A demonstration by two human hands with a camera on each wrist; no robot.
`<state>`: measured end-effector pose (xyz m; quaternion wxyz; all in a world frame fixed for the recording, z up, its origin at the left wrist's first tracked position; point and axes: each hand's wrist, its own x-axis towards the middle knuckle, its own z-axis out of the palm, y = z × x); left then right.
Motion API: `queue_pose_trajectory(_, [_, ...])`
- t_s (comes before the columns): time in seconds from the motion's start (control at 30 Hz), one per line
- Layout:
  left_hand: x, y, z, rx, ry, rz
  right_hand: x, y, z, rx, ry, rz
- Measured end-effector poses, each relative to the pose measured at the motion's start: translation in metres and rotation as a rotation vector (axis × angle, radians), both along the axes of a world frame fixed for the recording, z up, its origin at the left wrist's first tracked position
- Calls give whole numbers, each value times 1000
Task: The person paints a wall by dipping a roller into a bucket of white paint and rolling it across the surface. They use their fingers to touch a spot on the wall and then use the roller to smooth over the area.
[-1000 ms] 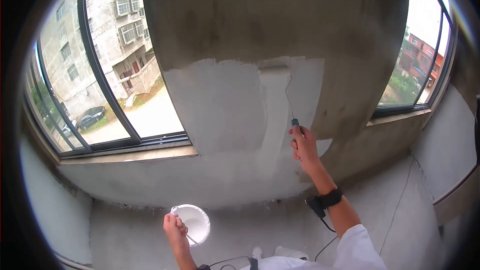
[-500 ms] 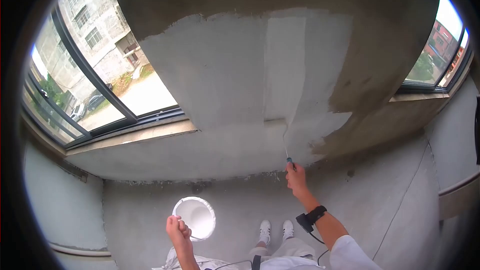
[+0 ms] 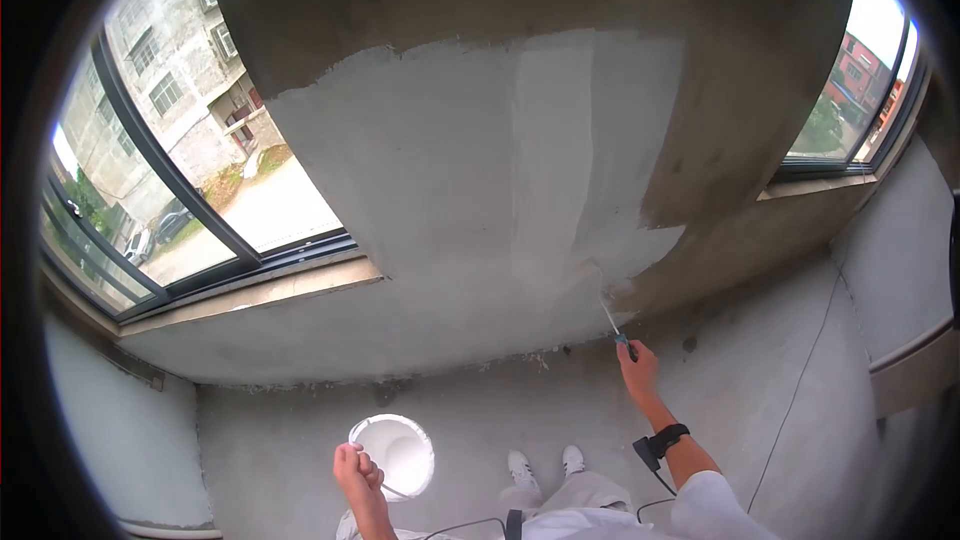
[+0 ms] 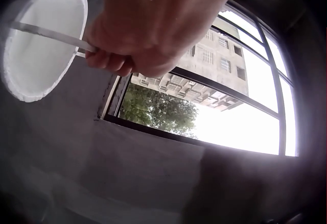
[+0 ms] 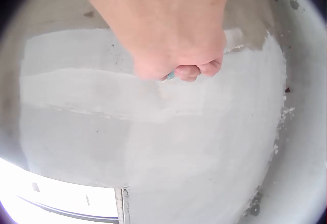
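Note:
My right hand (image 3: 638, 372) grips the dark green handle of a paint roller (image 3: 621, 339). The roller's thin metal frame reaches up to the lower wall, where its pale head blends into the wet paint. In the right wrist view the curled fingers (image 5: 188, 73) hide most of the handle. Low on the left, my left hand (image 3: 358, 480) holds the bail handle (image 4: 51, 35) of a white bucket (image 3: 431, 455). The bucket hangs tilted beside the fist, its pale inside showing. Light paint covers much of the wall (image 3: 440, 160), with a brighter wet strip down its middle.
Bare brownish plaster (image 3: 740, 90) lies above and right of the painted area. Windows stand at left (image 3: 180, 180) and right (image 3: 850, 110), with a ledge (image 3: 250, 295) under the left one. Shoes (image 3: 522, 470) stand on the grey floor (image 3: 480, 420); a cable (image 3: 655, 502) runs near the right wrist.
The roller has come down from the upper painted edge to the lower wall, then shifted right. My left hand keeps hold of the bucket's handle. The head view has tilted down.

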<state>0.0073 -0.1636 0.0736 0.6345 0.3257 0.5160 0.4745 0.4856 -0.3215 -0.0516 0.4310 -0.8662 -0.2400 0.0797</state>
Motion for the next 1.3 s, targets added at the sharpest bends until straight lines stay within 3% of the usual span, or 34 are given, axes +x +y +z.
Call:
queue_pose_trajectory(0.17, [13, 17, 6, 34, -2, -53, 36, -20, 64, -122, -378, -5])
queue_pose_trajectory(0.3, [32, 21, 17, 49, 30, -28, 72, -5, 67, -102, -552, 54])
queue_pose_trajectory(0.47, [38, 24, 26, 46, 78, 62, 71, 31, 55, -57, -478, 156])
queue_pose_trajectory(0.7, [22, 32, 18, 18, 35, 44, -16, 119, 64, 46, -396, 356])
queue_pose_trajectory(0.9, [-17, 54, 16, 8, 18, 55, -93, 204, 85, 93, -484, 517])
queue_pose_trajectory(1.0, [-41, 74, 23, 37, 42, 10, -128, 230, 102, -7, -530, 548])
queue_pose_trajectory(1.13, [-60, 100, 36, 84, 71, -11, -135, 236, 97, -25, -623, 502])
queue_pose_trajectory(1.3, [-59, 122, 43, 131, 92, -45, -76, 179, 79, -91, -692, 402])
